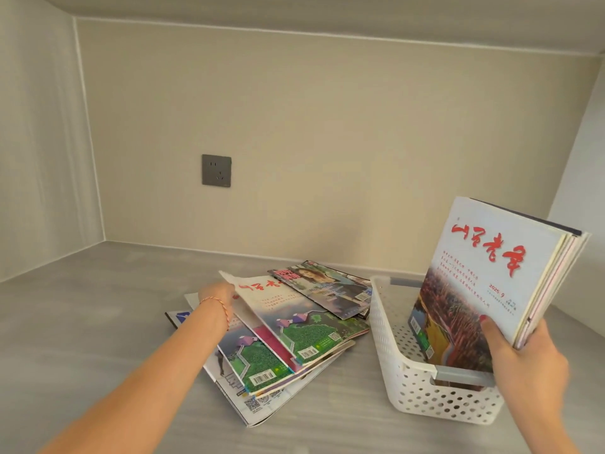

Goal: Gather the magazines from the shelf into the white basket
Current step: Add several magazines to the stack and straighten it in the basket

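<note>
Magazines [288,326] hide the left hand's [217,298] grip; right hand [523,348] clasps a stack [484,283] in the basket [389,348].

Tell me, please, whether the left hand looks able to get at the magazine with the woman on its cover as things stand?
Probably yes. The left hand is lifting a cover on the near pile, and the woman-cover magazine lies just beyond, face up with nothing on top. The white basket stands to its right, out of the way.

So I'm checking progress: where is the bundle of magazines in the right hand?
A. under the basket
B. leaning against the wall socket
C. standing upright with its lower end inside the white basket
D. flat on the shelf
C: the right hand holds the bundle upright, its lower end down inside the white basket.
</note>
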